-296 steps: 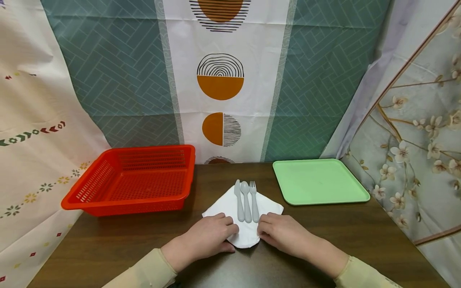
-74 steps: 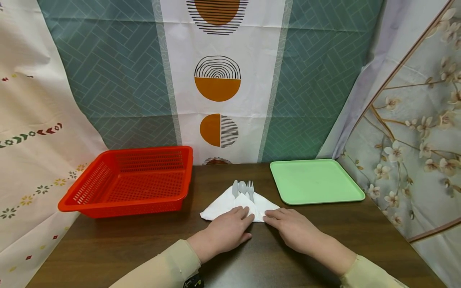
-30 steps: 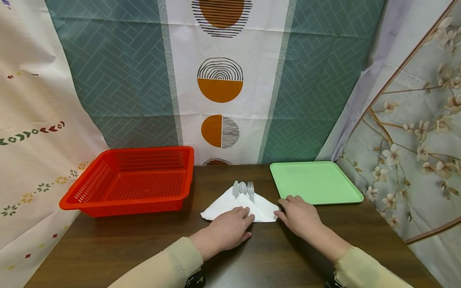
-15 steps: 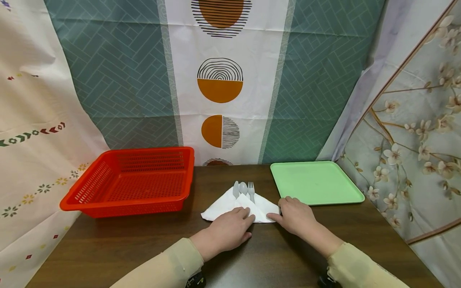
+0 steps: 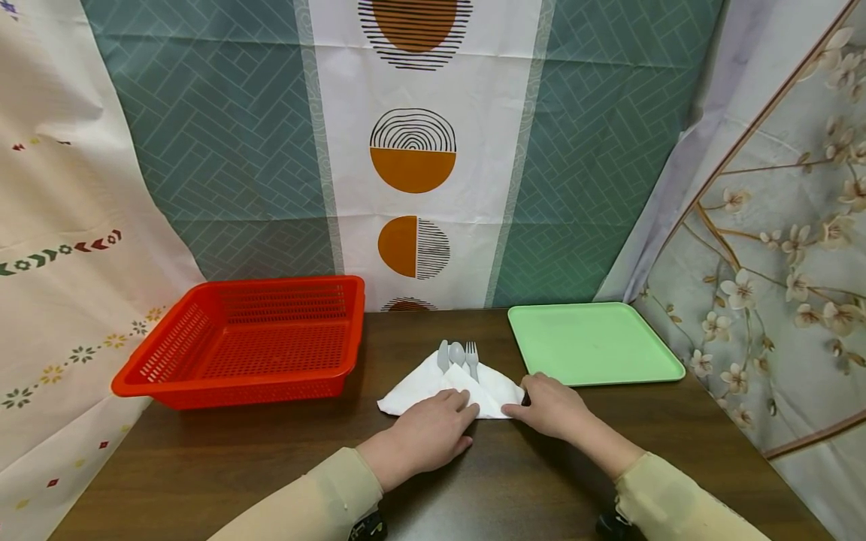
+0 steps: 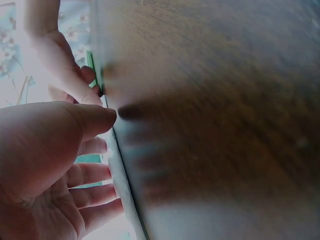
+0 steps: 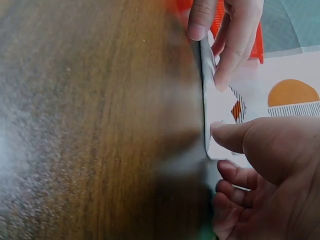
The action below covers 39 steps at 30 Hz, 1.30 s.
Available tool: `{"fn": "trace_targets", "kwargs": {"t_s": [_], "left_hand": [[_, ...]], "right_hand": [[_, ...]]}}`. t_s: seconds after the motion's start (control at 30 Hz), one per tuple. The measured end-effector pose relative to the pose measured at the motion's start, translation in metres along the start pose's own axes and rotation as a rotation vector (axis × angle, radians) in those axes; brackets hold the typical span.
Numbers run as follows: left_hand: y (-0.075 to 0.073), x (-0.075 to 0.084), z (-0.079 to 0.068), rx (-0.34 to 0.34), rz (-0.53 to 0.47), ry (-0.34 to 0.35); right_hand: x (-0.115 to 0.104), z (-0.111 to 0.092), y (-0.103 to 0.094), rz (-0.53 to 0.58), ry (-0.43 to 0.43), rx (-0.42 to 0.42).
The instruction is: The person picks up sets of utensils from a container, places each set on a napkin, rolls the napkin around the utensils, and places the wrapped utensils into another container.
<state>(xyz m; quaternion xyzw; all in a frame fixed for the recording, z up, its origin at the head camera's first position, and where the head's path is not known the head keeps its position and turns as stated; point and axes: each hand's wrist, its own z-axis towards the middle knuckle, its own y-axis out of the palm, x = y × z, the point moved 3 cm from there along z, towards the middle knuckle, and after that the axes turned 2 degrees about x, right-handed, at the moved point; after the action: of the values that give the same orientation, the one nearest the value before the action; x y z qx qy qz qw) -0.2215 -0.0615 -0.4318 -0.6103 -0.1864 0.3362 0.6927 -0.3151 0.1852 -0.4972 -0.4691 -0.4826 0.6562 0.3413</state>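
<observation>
Head view: the napkin (image 5: 422, 383) lies partly under the relaxed left hand (image 5: 429, 433), corner at the right grip (image 5: 551, 406) (whether pinched, unclear).

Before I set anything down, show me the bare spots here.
Bare wood lies before the red basket, behind the napkin between basket and green tray, and between tray and right sleeve. The tray itself is bare. It's crowded mid-table: cutlery in the napkin, left grip on it, right grip at its right corner.

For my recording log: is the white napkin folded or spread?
The white napkin is partly folded: a near flap lies over the lower parts of the knife, spoon and fork, while both side corners point outward.
</observation>
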Motion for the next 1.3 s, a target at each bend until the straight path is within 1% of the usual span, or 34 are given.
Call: {"fn": "trace_targets", "kwargs": {"t_s": [0.1,0.23,0.37,0.4,0.43,0.5,0.63,0.7,0.87,0.9,0.97,1.07,1.13,1.23,1.3], "left_hand": [[0.000,0.000,0.000,0.001,0.001,-0.001],[0.000,0.000,0.001,-0.004,0.000,-0.003],[0.000,0.000,0.001,-0.015,-0.001,-0.007],[0.000,0.000,0.001,-0.016,0.000,-0.008],[0.000,0.001,0.001,-0.018,-0.001,-0.009],[0.000,0.000,0.001,-0.019,-0.002,-0.012],[0.000,0.000,0.000,-0.025,-0.009,-0.018],[0.000,0.000,0.000,-0.028,-0.012,-0.020],[0.002,0.000,0.000,-0.027,-0.016,-0.020],[0.002,0.000,0.000,-0.026,-0.014,-0.020],[0.002,0.000,0.000,-0.021,-0.012,-0.017],[0.002,0.000,0.000,-0.014,-0.007,-0.012],[0.001,0.000,0.000,-0.010,-0.004,-0.009],[0.000,0.000,0.001,0.006,0.005,0.001],[0.000,0.000,0.001,0.010,0.008,0.006]], "right_hand": [[-0.006,-0.004,-0.005,0.031,-0.008,0.006],[-0.027,-0.016,-0.025,0.055,0.013,-0.013],[-0.040,-0.023,-0.036,0.025,0.033,-0.024],[-0.042,-0.025,-0.038,0.019,0.043,-0.031],[-0.042,-0.025,-0.037,0.001,0.035,-0.020],[-0.047,-0.026,-0.041,0.015,0.051,-0.037],[-0.046,-0.025,-0.040,0.049,0.053,-0.058],[-0.041,-0.022,-0.036,0.072,0.042,-0.066],[-0.025,-0.016,-0.022,0.088,-0.002,-0.045],[-0.028,-0.017,-0.026,0.104,0.013,-0.052],[-0.032,-0.020,-0.030,0.115,0.017,-0.045],[-0.046,-0.027,-0.043,0.156,0.039,-0.032],[-0.055,-0.031,-0.052,0.197,0.070,-0.030],[-0.058,-0.032,-0.054,0.312,0.101,-0.036],[-0.058,-0.031,-0.054,0.413,0.126,-0.056]]}}
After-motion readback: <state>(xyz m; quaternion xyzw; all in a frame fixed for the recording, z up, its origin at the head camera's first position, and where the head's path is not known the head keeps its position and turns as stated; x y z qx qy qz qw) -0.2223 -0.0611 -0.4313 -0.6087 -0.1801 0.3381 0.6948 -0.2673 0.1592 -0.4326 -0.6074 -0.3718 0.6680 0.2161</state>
